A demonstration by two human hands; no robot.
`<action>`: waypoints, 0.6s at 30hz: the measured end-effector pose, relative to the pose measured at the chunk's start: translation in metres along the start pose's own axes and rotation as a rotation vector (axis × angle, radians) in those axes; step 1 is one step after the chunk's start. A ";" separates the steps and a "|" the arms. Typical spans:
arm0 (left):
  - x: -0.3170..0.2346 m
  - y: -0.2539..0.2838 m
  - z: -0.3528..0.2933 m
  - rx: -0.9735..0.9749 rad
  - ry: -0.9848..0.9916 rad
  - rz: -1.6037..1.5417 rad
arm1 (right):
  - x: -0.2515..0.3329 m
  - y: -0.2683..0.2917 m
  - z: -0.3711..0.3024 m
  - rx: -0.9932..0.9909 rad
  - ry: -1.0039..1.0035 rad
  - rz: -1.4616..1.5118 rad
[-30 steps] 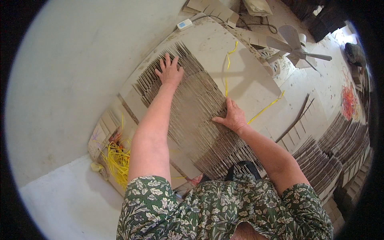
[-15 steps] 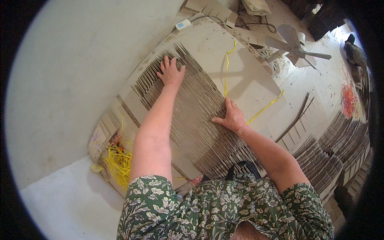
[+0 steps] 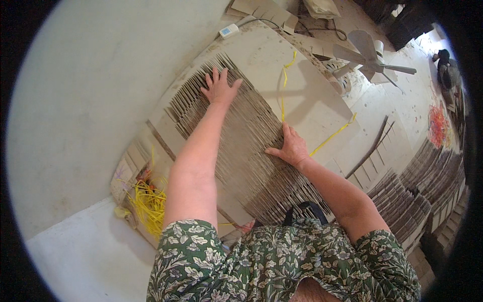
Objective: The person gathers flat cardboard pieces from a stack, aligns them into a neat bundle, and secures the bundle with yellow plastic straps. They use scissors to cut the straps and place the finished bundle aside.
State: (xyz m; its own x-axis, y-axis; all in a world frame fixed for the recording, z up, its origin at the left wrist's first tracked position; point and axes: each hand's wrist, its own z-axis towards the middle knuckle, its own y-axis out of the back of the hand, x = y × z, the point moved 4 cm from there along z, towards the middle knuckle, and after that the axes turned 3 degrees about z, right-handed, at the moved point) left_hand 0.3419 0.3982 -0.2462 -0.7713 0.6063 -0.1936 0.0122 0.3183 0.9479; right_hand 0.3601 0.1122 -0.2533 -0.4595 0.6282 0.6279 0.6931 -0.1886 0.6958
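A long bundle of thin greyish-brown slotted cardboard strips (image 3: 241, 136) lies on edge across the pale table (image 3: 256, 45). Fingers spread, my left hand (image 3: 221, 90) rests on top of its far end. My right hand (image 3: 293, 147) lies along the bundle's right edge, thumb apart on the strips and fingers pointing away from me. Neither hand grips anything. Yellow plastic strapping (image 3: 283, 95) comes out from under the bundle near my right fingertips. Another yellow strap (image 3: 333, 135) runs off to the right of that hand.
A fan with grey blades (image 3: 370, 55) stands beyond the table's right side. A white device (image 3: 229, 31) with a cord sits at the far edge. Loose yellow strapping (image 3: 148, 204) heaps at the left. More stacked strips (image 3: 402, 201) stand at right, near red strapping (image 3: 438, 126). A person (image 3: 447, 70) is far right.
My left hand has shifted slightly to the right along the far end of the bundle. My right hand stays nearly still. The person at far right has moved a little.
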 end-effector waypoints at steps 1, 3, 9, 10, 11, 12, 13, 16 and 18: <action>-0.001 -0.001 0.000 -0.011 0.011 -0.003 | 0.000 0.000 0.000 -0.001 0.003 0.000; 0.001 -0.005 -0.002 -0.027 0.010 -0.023 | 0.001 0.001 0.000 -0.003 0.010 0.001; 0.003 -0.012 -0.002 0.048 0.029 0.006 | -0.008 0.004 0.001 -0.042 0.040 0.057; 0.004 -0.014 -0.002 0.028 0.020 -0.004 | -0.018 0.001 0.003 -0.072 0.017 0.085; 0.006 -0.016 -0.001 0.007 0.010 -0.015 | -0.027 -0.003 0.007 -0.102 -0.006 0.111; 0.008 -0.018 0.000 -0.013 0.000 -0.026 | -0.039 -0.005 0.011 -0.133 -0.028 0.138; 0.009 -0.017 -0.001 -0.026 -0.002 -0.015 | -0.041 0.001 0.013 -0.110 -0.044 0.144; 0.010 -0.018 -0.005 -0.028 0.005 -0.019 | -0.048 0.019 0.021 -0.030 -0.085 0.171; 0.008 -0.019 -0.004 -0.054 0.010 -0.012 | -0.052 0.026 0.024 0.040 -0.101 0.199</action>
State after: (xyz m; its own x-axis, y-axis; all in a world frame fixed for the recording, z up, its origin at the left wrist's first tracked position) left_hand 0.3326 0.3940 -0.2648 -0.7774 0.5953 -0.2033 -0.0315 0.2860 0.9577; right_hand 0.4152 0.0930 -0.2761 -0.2549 0.6546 0.7117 0.7870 -0.2872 0.5460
